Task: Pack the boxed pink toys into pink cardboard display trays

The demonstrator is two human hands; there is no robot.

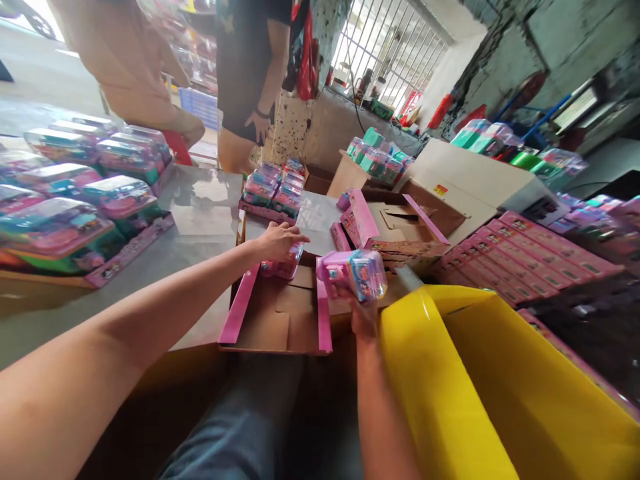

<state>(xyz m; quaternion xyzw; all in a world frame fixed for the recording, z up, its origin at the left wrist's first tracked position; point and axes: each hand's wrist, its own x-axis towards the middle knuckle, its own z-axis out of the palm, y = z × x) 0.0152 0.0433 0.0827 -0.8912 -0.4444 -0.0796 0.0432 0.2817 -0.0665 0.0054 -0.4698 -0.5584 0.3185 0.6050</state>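
visibly, both hands (281,241) (362,313) grip clear-topped packs (367,270), apart; pink boxes (530,257) bear print too blurred to read.

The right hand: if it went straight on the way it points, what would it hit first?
Probably the open pink box beyond, met by the package in the right hand, though depth is hard to judge.

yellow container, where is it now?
In the head view, the yellow container fills the lower right, beside the right hand, with pink boxes beyond.
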